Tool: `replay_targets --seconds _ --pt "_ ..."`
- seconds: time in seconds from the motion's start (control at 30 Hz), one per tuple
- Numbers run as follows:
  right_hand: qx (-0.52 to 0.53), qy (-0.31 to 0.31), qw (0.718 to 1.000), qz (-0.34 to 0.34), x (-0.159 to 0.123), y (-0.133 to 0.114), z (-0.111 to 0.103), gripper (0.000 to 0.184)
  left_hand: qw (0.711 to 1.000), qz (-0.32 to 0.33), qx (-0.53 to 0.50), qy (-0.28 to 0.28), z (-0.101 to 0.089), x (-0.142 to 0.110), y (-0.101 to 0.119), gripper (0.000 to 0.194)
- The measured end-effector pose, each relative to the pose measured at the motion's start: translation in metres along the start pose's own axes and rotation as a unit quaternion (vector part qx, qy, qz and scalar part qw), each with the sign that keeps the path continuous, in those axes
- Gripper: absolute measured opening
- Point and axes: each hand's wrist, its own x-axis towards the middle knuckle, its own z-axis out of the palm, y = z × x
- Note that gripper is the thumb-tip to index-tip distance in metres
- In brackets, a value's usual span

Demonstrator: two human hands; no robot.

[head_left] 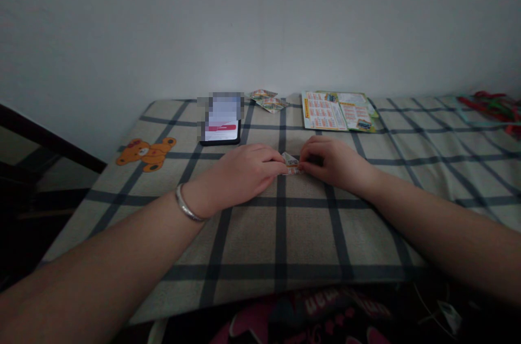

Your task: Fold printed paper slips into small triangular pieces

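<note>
Cream, dark-checked worktop (248, 246), head view. Near its middle, a small folded paper (292, 164), printed, is held btwn both hands: L hand (250, 173), w/ silver bangle (188, 205) at the wrist, pinches the paper's 9 o'clock side; R hand (337, 165) pinches its 3 o'clock side, fingers narrow. From the paper: phone (223, 120), screen lit, part blurred, at 10; folded paper pieces (272, 104) at 11; printed sheets (325, 114) approx 1; orange bear picture (149, 155) at 9.

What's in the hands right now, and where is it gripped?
A small folded printed paper: the right hand pinches its right end; fingers of the left hand lie over its left end, thumb hidden.
</note>
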Motion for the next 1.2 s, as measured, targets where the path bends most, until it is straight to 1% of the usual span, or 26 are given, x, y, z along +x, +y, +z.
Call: replay_targets --seconds 0.13,0.2,0.37,0.53,0.63,0.73,0.77,0.8,0.87,0.93,1.0,1.1,1.2 --pt "0.018 0.024 0.999 0.023 0.001 0.0 0.004 0.008 1.0 0.01 -0.009 0.009 -0.001 0.001 0.0 0.029" --pt "0.022 0.024 0.999 0.025 0.001 0.001 0.005 0.008 1.0 0.011 -0.007 0.009 -0.001 0.001 0.0 0.028" --pt "0.014 0.02 1.0 0.012 0.001 0.002 0.005 0.007 1.0 0.027 0.008 -0.003 -0.001 0.001 0.001 0.032" --pt "-0.006 0.011 1.0 0.014 0.001 0.0 0.003 0.007 0.998 0.045 0.042 -0.007 0.0 0.001 0.002 0.032" --pt "-0.009 0.018 1.0 0.008 0.0 0.0 0.005 0.006 0.997 0.063 0.052 -0.007 -0.001 0.001 0.002 0.032" --pt "-0.005 0.027 1.0 0.002 -0.001 0.003 0.005 0.003 0.996 0.063 0.062 -0.016 -0.003 0.001 0.003 0.033" --pt "0.0 0.033 0.999 -0.003 -0.002 0.004 0.005 0.001 0.996 0.056 0.065 -0.021 -0.004 0.001 0.005 0.033" --pt "0.006 0.04 0.999 -0.015 -0.002 0.005 0.004 0.004 0.996 0.048 0.068 -0.025 -0.004 0.001 0.006 0.033" --pt "0.014 0.046 0.997 -0.061 -0.004 0.006 0.001 0.006 0.997 0.031 0.072 -0.027 -0.005 0.001 0.009 0.033" --pt "0.0 0.035 0.992 -0.119 -0.005 0.004 -0.003 0.007 0.996 0.032 0.077 -0.026 -0.006 0.002 0.011 0.032" --pt "-0.034 0.015 0.987 -0.154 -0.006 0.001 -0.006 0.012 0.995 0.038 0.086 -0.027 -0.006 0.003 0.011 0.031" --pt "-0.081 -0.01 0.982 -0.17 -0.008 -0.002 -0.007 0.021 0.994 0.041 0.099 -0.035 -0.007 0.003 0.011 0.028" --pt "-0.091 -0.013 0.982 -0.165 -0.008 -0.003 -0.005 0.021 0.994 0.046 0.087 -0.038 -0.008 0.004 0.009 0.027"
